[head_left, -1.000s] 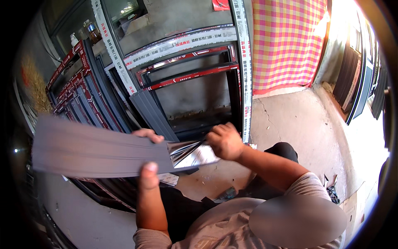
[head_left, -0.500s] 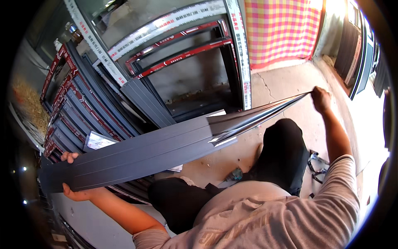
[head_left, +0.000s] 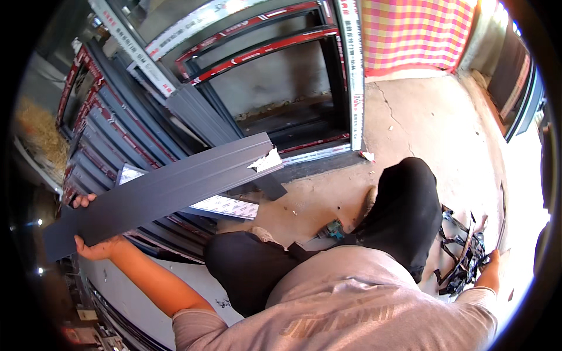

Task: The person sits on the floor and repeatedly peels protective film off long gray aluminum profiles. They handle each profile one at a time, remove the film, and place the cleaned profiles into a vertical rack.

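My left fingers (head_left: 85,200) and thumb clamp opposite edges of a long grey grooved panel (head_left: 175,186), out at nine o'clock. Its long axis runs from eight to two, the two o'clock end bearing a torn white patch (head_left: 267,160). Near four o'clock, my right hand (head_left: 493,263) is beside tangled black strips (head_left: 465,263); I can't tell its grip.

Your left hand (head_left: 100,248) grips a long, dark-grey ridged panel (head_left: 170,190) at eight o'clock; tangled black film strips (head_left: 462,266) lie near your right arm (head_left: 490,274) at four; pink-and-yellow checked cloth (head_left: 418,35) hangs near one-thirty.
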Demonstrator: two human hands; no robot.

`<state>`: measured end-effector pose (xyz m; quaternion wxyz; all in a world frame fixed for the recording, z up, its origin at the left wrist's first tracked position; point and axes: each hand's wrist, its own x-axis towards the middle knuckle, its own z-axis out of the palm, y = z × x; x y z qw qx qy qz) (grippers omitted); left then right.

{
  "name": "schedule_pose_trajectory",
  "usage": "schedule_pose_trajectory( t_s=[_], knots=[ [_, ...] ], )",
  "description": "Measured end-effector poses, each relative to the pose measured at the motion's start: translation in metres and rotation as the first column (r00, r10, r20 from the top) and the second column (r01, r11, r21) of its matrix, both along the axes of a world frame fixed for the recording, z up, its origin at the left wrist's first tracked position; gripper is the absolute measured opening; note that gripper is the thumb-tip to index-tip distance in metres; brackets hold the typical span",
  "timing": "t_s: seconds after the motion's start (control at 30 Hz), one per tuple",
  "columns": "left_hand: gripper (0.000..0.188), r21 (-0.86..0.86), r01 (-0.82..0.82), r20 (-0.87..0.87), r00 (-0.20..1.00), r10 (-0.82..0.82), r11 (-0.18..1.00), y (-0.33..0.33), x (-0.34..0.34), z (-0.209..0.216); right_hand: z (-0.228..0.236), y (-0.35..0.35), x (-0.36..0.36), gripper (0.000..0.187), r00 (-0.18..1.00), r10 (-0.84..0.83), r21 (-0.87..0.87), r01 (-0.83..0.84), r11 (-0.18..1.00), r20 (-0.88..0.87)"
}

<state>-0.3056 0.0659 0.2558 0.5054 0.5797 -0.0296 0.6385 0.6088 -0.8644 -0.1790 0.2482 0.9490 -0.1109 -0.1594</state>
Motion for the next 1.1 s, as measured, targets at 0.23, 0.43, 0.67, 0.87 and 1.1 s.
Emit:
schedule_pose_trajectory(
  t_s=[0.23,0.43,0.67,0.87,1.1],
  knots=[
    [0.078,0.037,-0.034,-0.18,0.983,0.04,0.999,0.04,0.052,-0.049,-0.018,-0.012,-0.089,0.041,0.925,-0.302,0.185,0.263,0.947,0.231],
    [0.039,-0.386,0.124,0.226,0.973,-0.036,0.914,0.114,0.026,-0.118,0.029,-0.012,-0.074,0.027,0.674,-0.737,0.836,0.433,0.336,-0.053],
    [0.078,-0.02,0.095,-0.323,0.942,-0.096,0.995,0.032,0.1,-0.078,0.021,0.121,-0.069,0.021,0.699,-0.705,0.987,0.162,-0.009,-0.121],
    [0.082,-0.087,0.139,-0.282,0.946,-0.158,0.987,0.015,0.143,-0.079,0.02,0.156,-0.055,0.057,0.828,-0.557,0.921,0.266,0.285,-0.067],
    [0.095,-0.205,0.045,-0.133,0.988,-0.074,0.978,0.017,0.177,-0.08,0.037,0.237,-0.041,0.042,0.804,0.165,0.438,-0.469,0.767,0.572]
  ],
)
